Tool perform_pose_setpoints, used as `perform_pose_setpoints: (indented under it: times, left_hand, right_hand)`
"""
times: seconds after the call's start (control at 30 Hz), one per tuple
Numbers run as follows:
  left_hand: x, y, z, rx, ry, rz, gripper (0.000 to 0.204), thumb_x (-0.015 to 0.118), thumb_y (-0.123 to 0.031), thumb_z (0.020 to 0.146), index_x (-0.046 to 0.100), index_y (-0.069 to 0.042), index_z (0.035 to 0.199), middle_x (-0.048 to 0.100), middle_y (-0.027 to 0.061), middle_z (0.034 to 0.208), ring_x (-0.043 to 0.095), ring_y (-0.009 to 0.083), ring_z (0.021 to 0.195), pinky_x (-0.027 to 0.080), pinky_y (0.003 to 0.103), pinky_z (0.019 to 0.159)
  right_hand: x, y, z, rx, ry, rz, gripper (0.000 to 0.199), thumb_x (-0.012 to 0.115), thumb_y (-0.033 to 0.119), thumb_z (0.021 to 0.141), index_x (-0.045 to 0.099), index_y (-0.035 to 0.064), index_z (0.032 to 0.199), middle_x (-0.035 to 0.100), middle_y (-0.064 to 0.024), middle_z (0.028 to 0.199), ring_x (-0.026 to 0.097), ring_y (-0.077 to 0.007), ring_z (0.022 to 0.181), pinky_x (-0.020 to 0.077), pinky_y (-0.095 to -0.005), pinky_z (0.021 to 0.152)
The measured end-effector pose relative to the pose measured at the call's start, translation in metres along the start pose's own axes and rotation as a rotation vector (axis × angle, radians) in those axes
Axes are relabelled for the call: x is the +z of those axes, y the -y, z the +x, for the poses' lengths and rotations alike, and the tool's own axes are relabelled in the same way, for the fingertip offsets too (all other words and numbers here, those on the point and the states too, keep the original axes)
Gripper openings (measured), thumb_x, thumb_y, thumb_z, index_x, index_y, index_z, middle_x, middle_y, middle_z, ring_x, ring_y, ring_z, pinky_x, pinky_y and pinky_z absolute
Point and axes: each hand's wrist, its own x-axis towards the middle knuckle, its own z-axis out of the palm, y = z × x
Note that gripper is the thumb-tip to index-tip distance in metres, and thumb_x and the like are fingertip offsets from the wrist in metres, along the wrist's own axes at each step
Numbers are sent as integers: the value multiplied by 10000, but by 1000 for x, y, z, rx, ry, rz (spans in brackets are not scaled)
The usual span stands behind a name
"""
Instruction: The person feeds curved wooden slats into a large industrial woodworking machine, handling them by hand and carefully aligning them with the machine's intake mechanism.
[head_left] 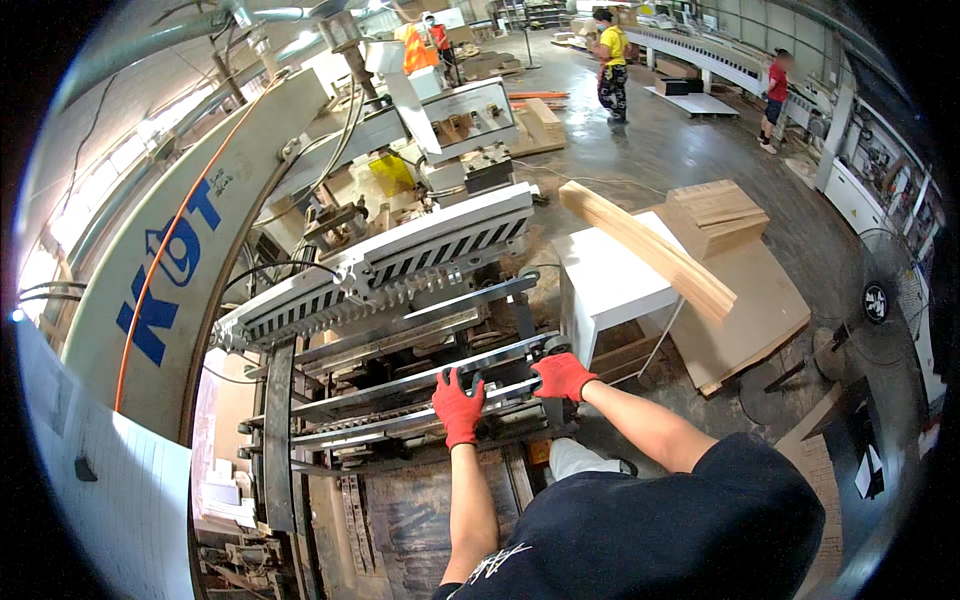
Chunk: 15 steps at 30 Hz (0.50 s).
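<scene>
Long metal rails (380,387) run across the machine frame in front of me. My left hand (459,410), in a red glove with dark fingertips, lies over the rails near their right part; its thumb stands apart from the fingers, and nothing loose shows in it. To its right, my right hand (564,378), gloved the same way, is closed over the end of a rail. Its fingertips are partly hidden. Just beyond that hand sits a dark round knob (555,346).
A black-striped white beam (440,250) spans the machine beyond the rails. At right, wooden strips (655,255) lie across a white table (610,275), near a stack of boards (718,215). A standing fan (876,302) is far right. Other people (612,65) stand farther back.
</scene>
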Motion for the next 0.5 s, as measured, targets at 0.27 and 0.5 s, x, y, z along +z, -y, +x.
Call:
perform_pose_setpoints:
  times: [0.27,0.5]
  left_hand:
    - [6,6,-1,75,-114,25,658,771,-447,745,563,-106,1269,513,176,1337,595,404,1023,483,478,850]
    - [3,5,-4,104,-101,-37,615,784,-378,747,575,-97,1252,542,163,1304,599,401,1025,483,471,858]
  right_hand:
    - [-8,4,-1,-2,57,-13,556,693,457,740,672,45,1113,692,-151,1006,662,-315,987,515,-429,851]
    - [-6,1,0,1,71,6,551,700,460,743,673,41,1099,694,-154,1020,661,-321,997,515,-429,857]
